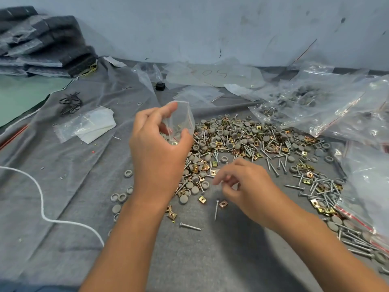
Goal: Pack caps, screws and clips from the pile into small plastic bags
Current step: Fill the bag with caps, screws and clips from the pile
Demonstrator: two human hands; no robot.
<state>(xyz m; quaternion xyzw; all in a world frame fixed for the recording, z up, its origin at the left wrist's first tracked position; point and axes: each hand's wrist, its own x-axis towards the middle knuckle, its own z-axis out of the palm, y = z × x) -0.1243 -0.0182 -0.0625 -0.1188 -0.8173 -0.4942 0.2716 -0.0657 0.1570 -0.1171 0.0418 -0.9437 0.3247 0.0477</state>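
Left hand (pixel 157 148) holds clear, red-striped small bag (pixel 181 121) upright.

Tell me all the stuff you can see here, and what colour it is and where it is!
pile: one, grey caps, gold clips and silver screws mixed, middle of the grey cloth
small bag: one, clear with a red strip, held up over the pile, a few parts inside
loose screw: one, silver, on the cloth near the front
big bags: several, clear with red strips, right side, parts inside
empty bags: a stack, clear, behind the pile
string: one, white, left
black screws: small heap, far left
folded cloths: a stack, dark grey, back left corner
left hand: grips the small bag
right hand: low over the pile, fingers curled; whether it holds anything is unclear
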